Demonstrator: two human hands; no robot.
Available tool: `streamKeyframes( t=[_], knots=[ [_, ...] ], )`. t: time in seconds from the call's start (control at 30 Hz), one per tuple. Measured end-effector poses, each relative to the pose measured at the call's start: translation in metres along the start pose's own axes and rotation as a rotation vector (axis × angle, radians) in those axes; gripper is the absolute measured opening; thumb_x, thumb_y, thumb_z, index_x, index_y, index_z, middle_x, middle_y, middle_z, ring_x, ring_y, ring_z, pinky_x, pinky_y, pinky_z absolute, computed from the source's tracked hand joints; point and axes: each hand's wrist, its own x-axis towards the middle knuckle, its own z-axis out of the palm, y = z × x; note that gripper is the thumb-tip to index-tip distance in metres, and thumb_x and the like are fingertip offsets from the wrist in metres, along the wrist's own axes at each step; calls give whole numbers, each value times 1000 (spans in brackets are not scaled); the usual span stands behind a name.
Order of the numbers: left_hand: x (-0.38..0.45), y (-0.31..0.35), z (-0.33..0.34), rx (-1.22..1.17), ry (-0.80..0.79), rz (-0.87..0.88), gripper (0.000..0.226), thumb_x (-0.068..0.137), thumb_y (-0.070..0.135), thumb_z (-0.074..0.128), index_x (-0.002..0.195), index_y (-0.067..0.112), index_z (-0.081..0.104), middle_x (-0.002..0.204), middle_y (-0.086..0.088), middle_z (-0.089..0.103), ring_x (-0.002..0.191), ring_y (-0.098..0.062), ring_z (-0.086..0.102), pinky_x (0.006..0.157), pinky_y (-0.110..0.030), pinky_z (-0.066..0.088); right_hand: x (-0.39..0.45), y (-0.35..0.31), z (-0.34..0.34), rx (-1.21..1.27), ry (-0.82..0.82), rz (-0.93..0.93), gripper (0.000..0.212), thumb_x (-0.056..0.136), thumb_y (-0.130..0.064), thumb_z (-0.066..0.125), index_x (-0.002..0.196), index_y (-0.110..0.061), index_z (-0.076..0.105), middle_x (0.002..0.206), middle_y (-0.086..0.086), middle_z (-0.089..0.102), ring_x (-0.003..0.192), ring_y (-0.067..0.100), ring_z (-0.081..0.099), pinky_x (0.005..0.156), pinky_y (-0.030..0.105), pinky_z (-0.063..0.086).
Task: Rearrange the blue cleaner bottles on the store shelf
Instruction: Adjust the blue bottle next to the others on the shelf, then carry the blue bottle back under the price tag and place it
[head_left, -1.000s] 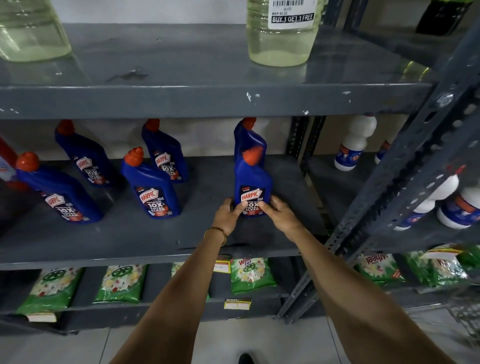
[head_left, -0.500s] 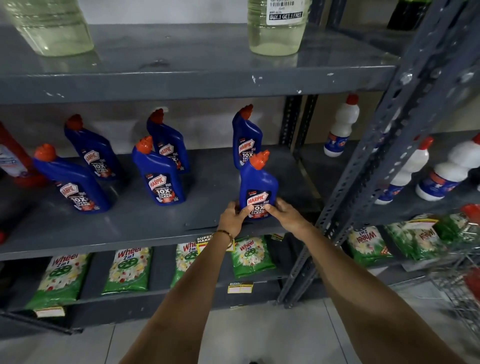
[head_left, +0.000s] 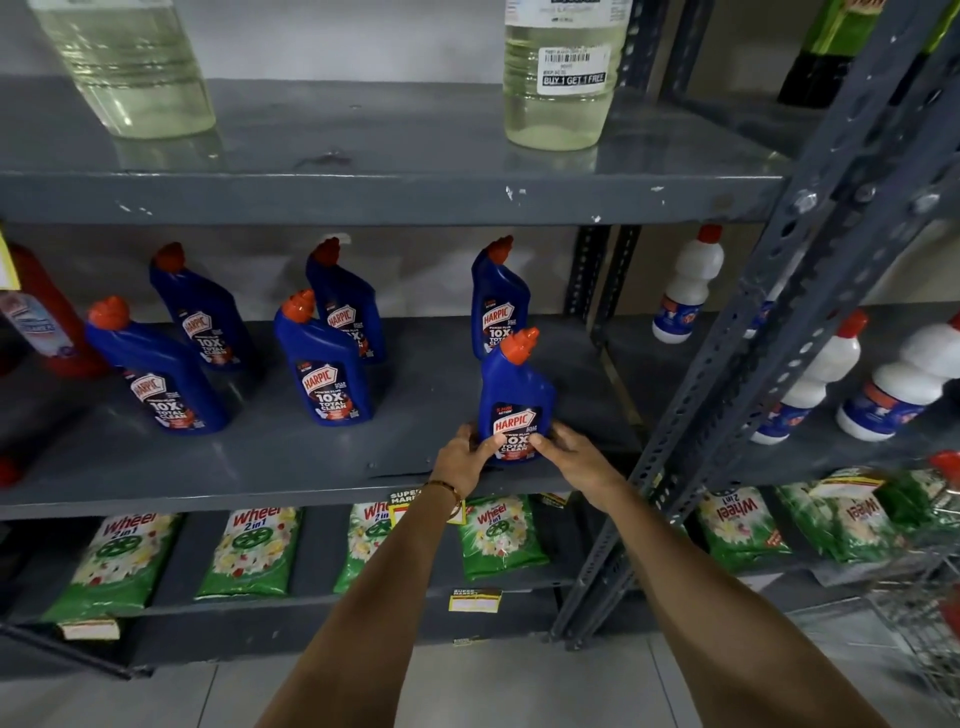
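Observation:
Several blue cleaner bottles with orange caps stand on the grey middle shelf (head_left: 291, 467). The front right bottle (head_left: 514, 384) stands near the shelf's front edge, gripped low on both sides by my left hand (head_left: 465, 457) and my right hand (head_left: 574, 454). Right behind it stands another blue bottle (head_left: 497, 296). A pair stands at the middle, one in front (head_left: 322, 369) and one behind (head_left: 345, 301). Two more stand to the left, a front one (head_left: 156, 374) and a rear one (head_left: 200, 306).
A red bottle (head_left: 39, 312) stands at the far left. Two clear jugs (head_left: 561, 67) sit on the top shelf. Green detergent packs (head_left: 249, 551) lie on the bottom shelf. A slanted steel upright (head_left: 769, 332) divides off white bottles (head_left: 685, 286) at the right.
Both hands have drawn the front right bottle forward, away from the one behind it, toward the shelf's front edge. The camera view has shifted slightly.

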Motion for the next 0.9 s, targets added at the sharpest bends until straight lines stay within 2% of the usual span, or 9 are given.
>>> streamKeyframes(
  t=[0.07,0.13,0.23,0.3,0.43,0.57,0.7,0.8,0.9],
  knots=[
    [-3,-1,-3,4,14,21,47,90,35,51,126,6,45,126,-17,58,113,-28,55,87,-26,42,-3,2,2,119,45,-8,50,87,-15,62,134,-12,44,125,5,58,109,11,57,81,16,52],
    [-7,-4,-9,-15,52,19,51,90,35,50,129,4,43,130,-17,55,118,-28,53,91,-26,42,-6,5,7,200,149,-2,57,82,-7,66,134,-6,43,125,10,58,107,15,58,79,18,53],
    [-13,-15,-24,-85,103,-24,56,90,36,50,133,3,40,137,-17,49,125,-27,48,100,-29,38,-12,6,24,242,348,-19,49,75,-1,72,120,-1,53,118,15,62,100,19,61,74,16,53],
    [-14,-23,-40,-87,126,-24,55,89,37,51,132,3,42,137,-16,50,125,-27,47,102,-30,36,-15,7,40,251,458,-39,46,74,-2,73,116,-4,55,117,14,63,100,20,61,81,23,52],
    [-13,-42,-85,-98,133,-31,56,89,38,51,132,3,43,138,-15,50,127,-27,46,104,-31,34,-20,2,81,276,710,-61,50,76,-4,71,122,-2,50,125,17,59,114,29,57,100,44,45],
    [-11,-67,-140,-69,110,-26,53,89,39,50,130,5,44,135,-15,52,124,-30,48,102,-36,36,-22,-3,143,322,913,-41,45,78,-9,71,118,-2,52,122,20,60,115,35,55,100,46,44],
    [-8,-86,-186,-77,145,-44,55,89,40,50,131,6,44,133,-17,54,121,-31,49,101,-37,39,-10,-12,198,277,932,9,43,82,-17,67,116,4,52,115,16,58,112,33,54,101,48,42],
    [-3,-92,-210,-52,144,-43,57,90,43,47,135,9,40,137,-16,50,124,-32,46,100,-36,38,8,-27,227,304,853,38,52,83,-18,66,127,2,47,128,20,55,117,30,52,102,41,42],
    [9,-95,-226,-36,142,-62,62,91,44,44,139,8,33,145,-16,40,131,-32,39,106,-38,34,34,-40,245,251,739,52,57,84,-23,66,132,-2,45,136,18,52,123,28,50,95,31,40]
  ],
)
